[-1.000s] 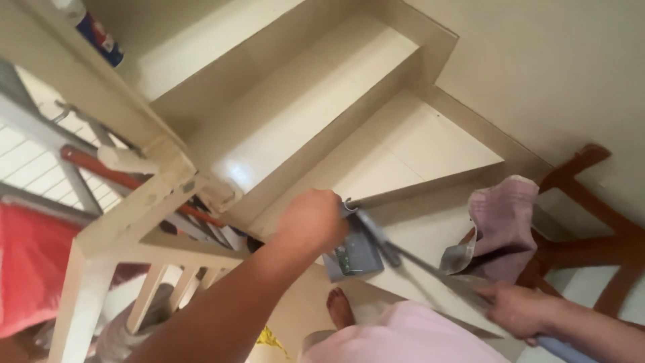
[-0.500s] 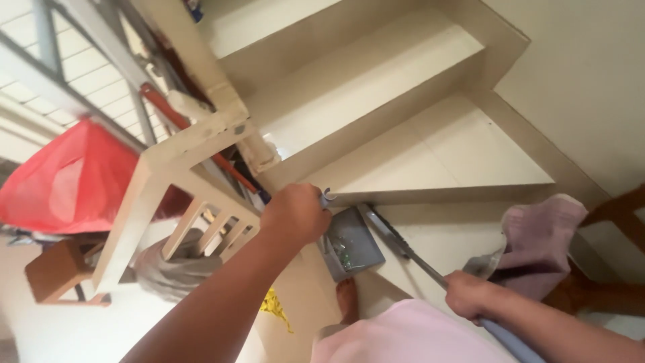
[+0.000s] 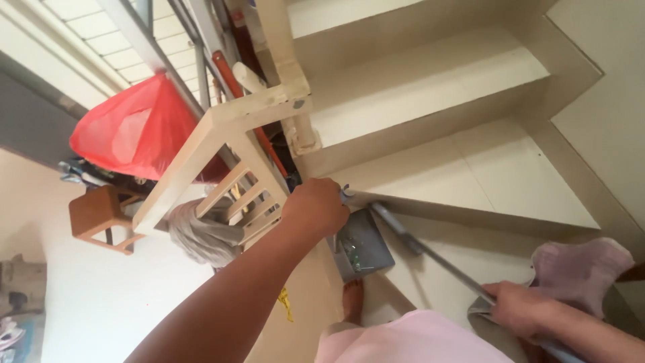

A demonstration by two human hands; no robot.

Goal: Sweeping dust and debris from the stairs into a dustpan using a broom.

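Observation:
My left hand (image 3: 317, 206) is closed around the handle of a grey dustpan (image 3: 363, 243), which hangs tilted over the lower stair with small green and dark bits of debris in it. My right hand (image 3: 516, 308) grips the grey handle of a broom (image 3: 430, 252), whose shaft runs up and left to just beside the dustpan's rim. The broom's head is hidden behind the pan. My bare foot (image 3: 353, 301) shows below the dustpan, above my pink top.
Cream tiled stairs (image 3: 430, 94) climb toward the top right. A cream wooden banister (image 3: 235, 134) stands at left with a grey cloth (image 3: 201, 232) draped on it. A red plastic bag (image 3: 134, 131), a small wooden stool (image 3: 101, 215) and a pinkish cloth (image 3: 581, 269) lie around.
The view has swung right and down, so the banister and red bag sit more toward the middle. Both hands keep their grips; my right hand has shifted right along the broom handle.

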